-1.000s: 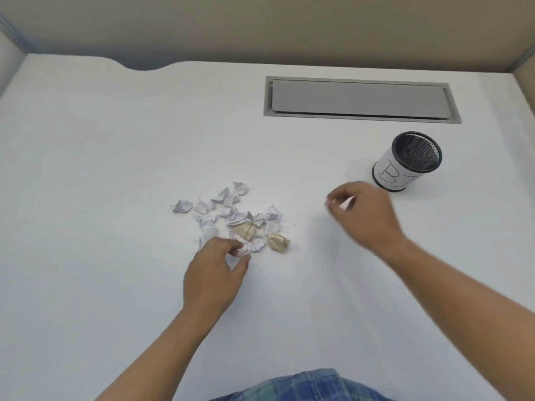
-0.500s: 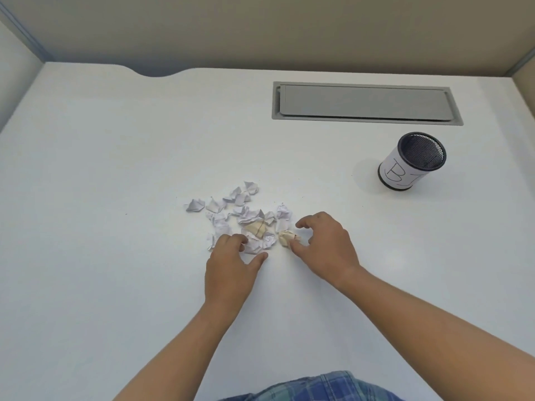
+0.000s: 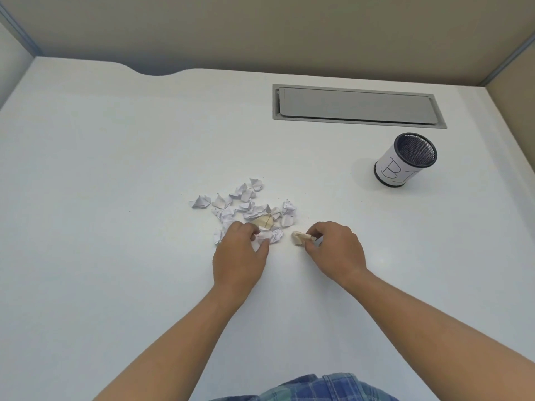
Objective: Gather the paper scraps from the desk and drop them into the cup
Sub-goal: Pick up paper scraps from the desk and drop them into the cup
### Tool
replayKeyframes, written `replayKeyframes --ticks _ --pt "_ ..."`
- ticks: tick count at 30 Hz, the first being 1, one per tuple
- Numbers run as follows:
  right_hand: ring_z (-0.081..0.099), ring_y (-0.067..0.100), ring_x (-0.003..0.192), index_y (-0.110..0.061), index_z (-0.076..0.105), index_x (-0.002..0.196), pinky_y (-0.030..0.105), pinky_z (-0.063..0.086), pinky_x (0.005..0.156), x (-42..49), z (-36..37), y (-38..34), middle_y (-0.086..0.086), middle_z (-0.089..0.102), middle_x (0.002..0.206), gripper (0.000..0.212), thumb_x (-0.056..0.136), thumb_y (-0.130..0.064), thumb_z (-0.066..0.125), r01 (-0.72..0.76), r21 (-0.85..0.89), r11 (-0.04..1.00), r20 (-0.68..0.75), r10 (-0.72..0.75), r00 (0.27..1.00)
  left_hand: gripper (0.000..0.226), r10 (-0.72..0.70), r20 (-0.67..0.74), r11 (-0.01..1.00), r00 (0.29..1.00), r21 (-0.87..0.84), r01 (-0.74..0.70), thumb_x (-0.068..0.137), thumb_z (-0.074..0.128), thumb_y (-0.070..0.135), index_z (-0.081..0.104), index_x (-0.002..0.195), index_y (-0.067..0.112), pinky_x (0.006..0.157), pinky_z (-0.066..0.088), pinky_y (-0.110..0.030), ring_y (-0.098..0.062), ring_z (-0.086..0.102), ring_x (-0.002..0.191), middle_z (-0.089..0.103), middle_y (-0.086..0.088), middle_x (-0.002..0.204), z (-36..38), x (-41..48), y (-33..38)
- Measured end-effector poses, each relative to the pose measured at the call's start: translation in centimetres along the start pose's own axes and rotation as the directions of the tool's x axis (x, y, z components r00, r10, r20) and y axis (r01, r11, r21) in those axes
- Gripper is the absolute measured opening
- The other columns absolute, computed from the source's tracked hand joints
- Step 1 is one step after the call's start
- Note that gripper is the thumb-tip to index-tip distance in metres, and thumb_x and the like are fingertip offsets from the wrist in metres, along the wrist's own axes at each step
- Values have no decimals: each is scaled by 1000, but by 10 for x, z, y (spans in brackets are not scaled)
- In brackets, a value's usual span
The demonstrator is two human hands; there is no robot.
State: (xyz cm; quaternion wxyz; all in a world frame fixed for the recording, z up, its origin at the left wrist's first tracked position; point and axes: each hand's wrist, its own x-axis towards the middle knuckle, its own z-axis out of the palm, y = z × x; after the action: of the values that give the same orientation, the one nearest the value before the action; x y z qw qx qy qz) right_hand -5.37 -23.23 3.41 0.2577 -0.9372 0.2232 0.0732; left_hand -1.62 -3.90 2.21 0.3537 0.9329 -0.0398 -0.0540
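Observation:
Several crumpled white paper scraps [image 3: 246,202] lie in a loose pile near the middle of the white desk [image 3: 115,198], with a tan scrap [image 3: 265,221] among them. My left hand [image 3: 238,257] rests at the pile's near edge, fingers pinching a white scrap [image 3: 270,235]. My right hand [image 3: 335,250] sits just right of the pile, thumb and forefinger closed on a small tan scrap [image 3: 298,237]. The cup [image 3: 404,159], a black mesh cylinder wrapped in white paper with handwriting, stands upright far to the right.
A grey recessed cable hatch [image 3: 357,105] lies in the desk behind the cup. Beige partition walls [image 3: 260,30] enclose the desk at the back and right. A curved notch [image 3: 153,71] cuts the desk's back edge at the left.
My right hand came back from near the cup to the pile and closed on the tan scrap. My left hand stayed at the pile's near edge, tightening on a white scrap.

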Motion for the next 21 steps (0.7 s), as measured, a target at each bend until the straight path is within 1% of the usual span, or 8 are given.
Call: replayKeyframes --ticks 2,4,6,8,11,15,17,21 --pt "63 12 74 -32 68 81 28 52 62 -1 -2 5 -16 67 78 25 83 -56 63 -27 76 997 -2 27 1000 29 -1 10 1000 1000 21 1 87 70 33 68 113 21 71 37 -24 -9 50 81 54 11 97 1 4 4" --pt "63 8 71 -33 66 76 27 51 60 -1 -7 11 -18 66 76 21 81 -54 66 -28 137 990 0 28 1000 37 -34 41 997 999 71 31 88 68 36 66 122 19 75 43 -28 -16 57 91 57 6 109 4 9 9" --pt "62 4 67 -34 64 73 24 46 55 -1 -15 19 -19 65 73 20 80 -52 68 -14 188 982 1 14 1000 39 -86 67 989 994 122 78 90 66 36 65 125 19 79 49 -33 -20 60 102 58 2 116 7 10 12" --pt "61 0 62 -34 64 71 22 44 51 -2 -24 27 -19 65 70 22 79 -53 69 -6 239 971 -6 8 1000 34 -139 68 980 988 151 128 90 66 35 66 120 20 79 50 -34 -20 61 102 60 2 113 10 9 15" --pt "59 -5 56 -33 64 70 20 41 48 -2 -40 42 -20 62 61 19 78 -48 72 8 309 951 -27 1 1000 15 -202 29 959 979 211 192 88 66 34 69 100 26 71 50 -32 -17 63 92 65 8 98 11 7 21" --pt "57 -4 52 -32 66 70 21 38 49 1 -56 63 -16 60 54 15 78 -42 74 4 371 928 -22 4 1000 6 -206 -66 954 976 207 215 88 64 32 66 92 28 61 38 -27 -12 59 83 62 14 88 9 5 30" --pt "56 -1 50 -33 66 69 21 38 50 4 -61 72 -14 60 50 14 77 -41 75 -5 388 921 -16 12 1000 12 -189 -90 957 978 206 204 86 66 39 66 93 29 60 36 -26 -11 58 84 60 16 89 8 3 32" --pt "56 2 48 -34 66 69 23 41 51 6 -66 86 -13 60 48 12 77 -39 74 -19 428 904 -2 22 1000 38 -245 -5 918 970 320 234 78 73 51 70 108 27 69 40 -27 -16 63 97 65 13 107 12 0 33"
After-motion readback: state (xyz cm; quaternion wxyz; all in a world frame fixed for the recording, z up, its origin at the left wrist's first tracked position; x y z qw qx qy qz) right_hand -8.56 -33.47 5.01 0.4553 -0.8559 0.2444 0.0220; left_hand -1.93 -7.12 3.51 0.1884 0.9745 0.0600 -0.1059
